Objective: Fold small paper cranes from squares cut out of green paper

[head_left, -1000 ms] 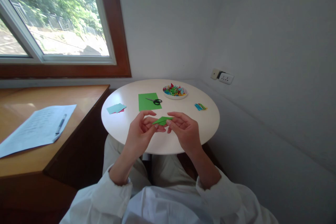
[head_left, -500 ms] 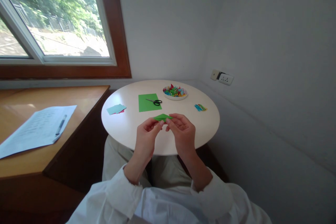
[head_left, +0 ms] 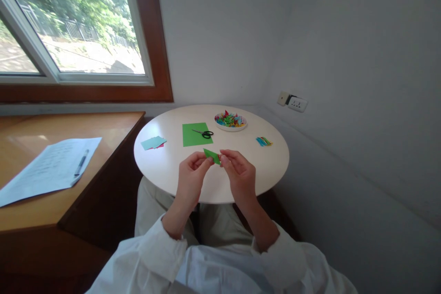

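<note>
A small folded piece of green paper is held up over the near part of the round white table. My left hand pinches its left side between thumb and fingers. At its right end, my right hand has its thumb and fingertips closed on the tip of the paper. Beyond my hands lies a flat green sheet, with black-handled scissors resting on its right part.
A white oval dish holds many colourful folded paper pieces. Paper strips lie at right, light blue and red paper squares at left. On the wooden desk are a printed sheet and a pen. Walls border the table.
The green folded paper has turned in my fingers: it was a level, wide triangle and now slants down to the right. My right fingers have shifted to its right end.
</note>
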The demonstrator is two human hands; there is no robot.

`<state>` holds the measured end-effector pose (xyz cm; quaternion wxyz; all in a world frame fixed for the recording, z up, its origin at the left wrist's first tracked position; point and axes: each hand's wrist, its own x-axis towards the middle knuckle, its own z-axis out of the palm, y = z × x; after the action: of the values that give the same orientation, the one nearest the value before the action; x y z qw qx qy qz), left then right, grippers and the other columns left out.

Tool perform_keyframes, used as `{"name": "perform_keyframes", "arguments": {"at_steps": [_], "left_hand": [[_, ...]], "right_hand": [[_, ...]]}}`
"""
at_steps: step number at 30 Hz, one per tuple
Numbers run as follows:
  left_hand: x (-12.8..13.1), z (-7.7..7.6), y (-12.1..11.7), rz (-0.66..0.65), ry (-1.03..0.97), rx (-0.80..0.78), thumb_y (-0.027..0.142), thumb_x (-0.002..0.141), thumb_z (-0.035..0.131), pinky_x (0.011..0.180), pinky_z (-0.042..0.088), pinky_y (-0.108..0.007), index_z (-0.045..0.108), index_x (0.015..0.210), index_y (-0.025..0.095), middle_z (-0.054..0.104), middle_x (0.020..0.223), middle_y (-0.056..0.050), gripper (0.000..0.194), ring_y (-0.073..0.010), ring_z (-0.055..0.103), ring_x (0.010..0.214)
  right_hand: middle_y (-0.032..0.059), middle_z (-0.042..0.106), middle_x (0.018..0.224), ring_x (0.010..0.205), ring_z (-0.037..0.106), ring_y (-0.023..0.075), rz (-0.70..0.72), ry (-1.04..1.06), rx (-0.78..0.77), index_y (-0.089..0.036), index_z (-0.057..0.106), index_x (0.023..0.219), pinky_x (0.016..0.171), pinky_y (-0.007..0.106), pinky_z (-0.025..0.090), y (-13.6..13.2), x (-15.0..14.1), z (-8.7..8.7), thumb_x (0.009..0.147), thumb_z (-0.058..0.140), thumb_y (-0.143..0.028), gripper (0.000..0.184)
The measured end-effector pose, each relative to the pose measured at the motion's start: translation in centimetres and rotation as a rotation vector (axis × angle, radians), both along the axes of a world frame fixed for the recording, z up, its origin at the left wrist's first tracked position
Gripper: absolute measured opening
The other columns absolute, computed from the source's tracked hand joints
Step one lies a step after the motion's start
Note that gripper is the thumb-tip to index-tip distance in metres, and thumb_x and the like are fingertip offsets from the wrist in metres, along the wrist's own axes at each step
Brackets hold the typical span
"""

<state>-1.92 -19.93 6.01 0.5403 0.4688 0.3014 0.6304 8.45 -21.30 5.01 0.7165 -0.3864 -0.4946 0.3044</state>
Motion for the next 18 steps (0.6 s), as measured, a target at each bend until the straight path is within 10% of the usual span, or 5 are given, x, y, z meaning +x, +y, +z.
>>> {"name": "perform_keyframes", "arguments": {"at_steps": [18], "left_hand": [[-1.4,1.1,-0.2,-0.004,0.27,0.114,0.025,0.067,0.067,0.06,0.048,-0.024,0.059,0.087,0.015,0.065,0.059,0.002,0.024,-0.0127,0.062,0.058]], "right_hand": [[0.0023,0.066,0.068,0.06,0.057,0.0139,-0.078,-0.127,-0.075,-0.017,0.066,0.076,0.058,0.028,0.046,0.0,-0.7,-0.1,0.068,0.067,-0.028,0.013]]}}
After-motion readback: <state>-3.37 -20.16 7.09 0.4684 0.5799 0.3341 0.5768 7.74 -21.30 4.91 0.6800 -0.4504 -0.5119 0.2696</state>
